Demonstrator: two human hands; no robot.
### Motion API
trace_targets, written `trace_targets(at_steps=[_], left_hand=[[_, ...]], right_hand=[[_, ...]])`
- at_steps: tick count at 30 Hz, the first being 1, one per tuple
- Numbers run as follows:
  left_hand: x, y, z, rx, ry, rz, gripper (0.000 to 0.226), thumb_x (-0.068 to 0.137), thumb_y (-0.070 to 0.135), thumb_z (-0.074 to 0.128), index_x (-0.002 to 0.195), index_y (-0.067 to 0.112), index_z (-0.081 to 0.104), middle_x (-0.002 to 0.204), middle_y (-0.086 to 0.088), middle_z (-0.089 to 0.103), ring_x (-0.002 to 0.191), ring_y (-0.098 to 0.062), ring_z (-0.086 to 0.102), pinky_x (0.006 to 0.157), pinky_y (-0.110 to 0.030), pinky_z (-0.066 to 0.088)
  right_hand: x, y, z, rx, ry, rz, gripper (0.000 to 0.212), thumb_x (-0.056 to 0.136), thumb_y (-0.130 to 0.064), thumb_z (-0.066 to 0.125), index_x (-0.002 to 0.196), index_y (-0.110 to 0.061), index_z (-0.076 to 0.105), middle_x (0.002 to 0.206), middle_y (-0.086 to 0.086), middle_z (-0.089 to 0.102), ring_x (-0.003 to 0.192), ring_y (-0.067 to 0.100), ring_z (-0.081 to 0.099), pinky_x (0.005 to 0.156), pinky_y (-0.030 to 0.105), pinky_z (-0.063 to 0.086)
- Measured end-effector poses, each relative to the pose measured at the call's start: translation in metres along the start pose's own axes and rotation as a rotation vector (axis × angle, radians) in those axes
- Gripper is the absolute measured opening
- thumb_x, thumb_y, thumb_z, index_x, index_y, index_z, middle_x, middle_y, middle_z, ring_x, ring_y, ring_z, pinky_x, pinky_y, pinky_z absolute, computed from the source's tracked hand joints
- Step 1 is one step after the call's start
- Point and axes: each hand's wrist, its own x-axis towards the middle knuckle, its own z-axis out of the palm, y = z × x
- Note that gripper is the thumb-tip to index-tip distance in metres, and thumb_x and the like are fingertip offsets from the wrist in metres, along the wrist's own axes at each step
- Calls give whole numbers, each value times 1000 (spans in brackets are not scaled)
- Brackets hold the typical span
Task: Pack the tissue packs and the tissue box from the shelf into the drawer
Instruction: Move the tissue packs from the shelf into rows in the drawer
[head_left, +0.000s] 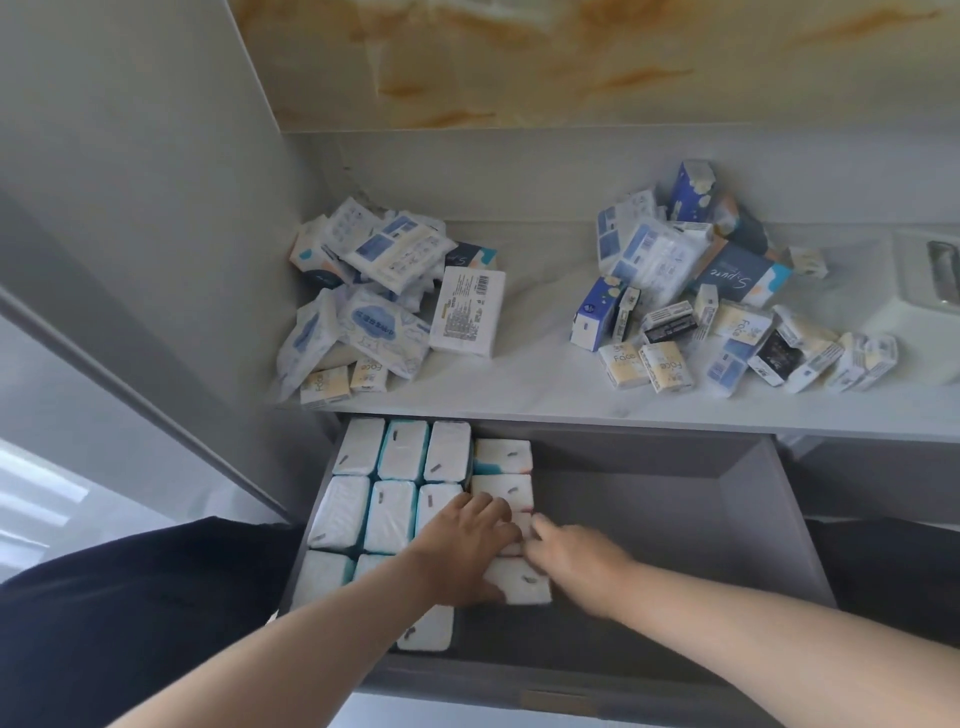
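Two hands at the white, teal-edged tissue packs (389, 514) rowed in the open grey drawer (675, 519).
The left hand (467, 540) lays its fingers released on one pack; the right hand (571, 556) touches it, fingers too blurred to tell. On the pale marble-look shelf (540, 374) above lie cream "Face" packs (667, 366), a dark blue "S.pure" tissue box (740, 275) and a white barcode-labelled pack (467, 312), below an orange-veined wall panel (571, 62).

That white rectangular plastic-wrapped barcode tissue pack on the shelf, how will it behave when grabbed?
The white barcode tissue pack is likely light and squashy, being film-wrapped tissue. Its smooth wrap may slip. Its flat, boxy shape shouldn't roll.
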Motion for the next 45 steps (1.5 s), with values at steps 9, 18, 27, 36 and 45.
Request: trace_targets(at_steps=[9, 18, 27, 36, 45], left_hand=[[-2, 0, 1, 55, 22, -51, 73, 84, 50, 62, 142, 17, 33, 141, -7, 36, 126, -29, 37, 113, -43, 27], [-8, -9, -12, -4, -71, -8, 65, 89, 41, 59, 146, 19, 35, 146, -5, 38, 132, -27, 40, 116, -42, 26], [18, -74, -117, -412, 303, -287, 32, 91, 33, 57, 122, 30, 61, 115, 10, 64, 104, -15, 60, 83, -28, 49], [42, -180, -150, -239, 559, -478, 40, 90, 31, 59, 129, 22, 58, 122, -1, 60, 112, -21, 52, 94, -38, 45], [83, -213, -138, -113, 648, -451, 35, 86, 19, 58, 120, 18, 61, 122, -5, 56, 111, -28, 53, 92, -37, 34]], right_hand=[[13, -4, 8, 1157, -352, 599, 35, 98, 2, 48, 131, -8, 52, 106, 8, 65, 83, 15, 67, 50, 32, 57], [30, 2, -22, 481, -272, 469, 32, 87, -1, 49, 113, -6, 67, 106, 15, 71, 86, 28, 70, 66, 34, 56], [39, 22, -151, 558, 226, 365, 16, 90, -24, 54, 92, -22, 70, 82, -5, 68, 61, 12, 64, 62, 25, 52], [115, 51, -239, 399, 595, 373, 38, 90, -25, 61, 129, -24, 57, 130, 4, 54, 114, 24, 56, 89, 33, 48], [175, 74, -241, -39, 365, 288, 55, 80, -49, 64, 131, -41, 44, 139, 2, 42, 132, 25, 40, 112, 57, 14]])
